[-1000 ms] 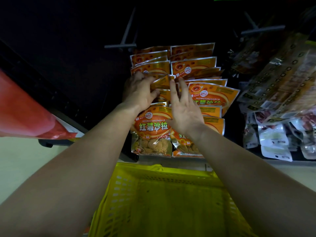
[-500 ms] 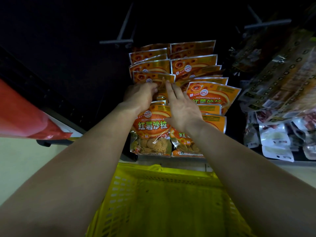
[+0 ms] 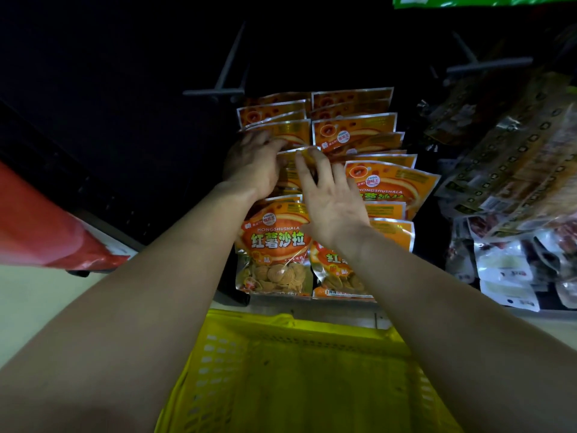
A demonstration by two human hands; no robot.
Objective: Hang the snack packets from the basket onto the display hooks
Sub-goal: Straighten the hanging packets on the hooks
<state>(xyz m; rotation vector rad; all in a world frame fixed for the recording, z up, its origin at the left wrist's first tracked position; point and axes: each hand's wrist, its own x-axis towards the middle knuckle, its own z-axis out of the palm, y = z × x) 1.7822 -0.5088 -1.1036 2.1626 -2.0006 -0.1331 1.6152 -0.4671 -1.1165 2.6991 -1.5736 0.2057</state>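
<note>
Where the hands meet: one orange snack packet (image 3: 290, 171) is held up against the dark rack, in front of the left-hand column of matching packets.
Left hand (image 3: 253, 170): fingers curl round the packet's upper left corner, gripping it; the packet runs rightward and downward from that grip.
Right hand (image 3: 331, 201): fingers stretched nearly straight and loosely spread, their tips touching the packet's top edge just right of the other hand; the palm lies over the packets below, and whether thumb and finger pinch the edge cannot be told.
Packet and grip: its top edge lies between the two sets of fingertips, and its lower part is hidden behind both hands.
Hanging packets (image 3: 352, 132): two columns of the same orange bags, overlapping like shingles; the frontmost (image 3: 274, 245) shows its crisps through a clear window.
Display hook (image 3: 224, 85): a grey arm with a crossbar sticks out above and to the left of the columns; the hook that carries the packets is hidden by them.
Basket (image 3: 281, 332): yellow, slotted plastic, standing on the floor below both forearms, its far rim just in front of the rack's base.
Neighbours: darker snack bags (image 3: 515, 170) crowd the right, and a red bag (image 3: 46, 232) hangs at the left.
</note>
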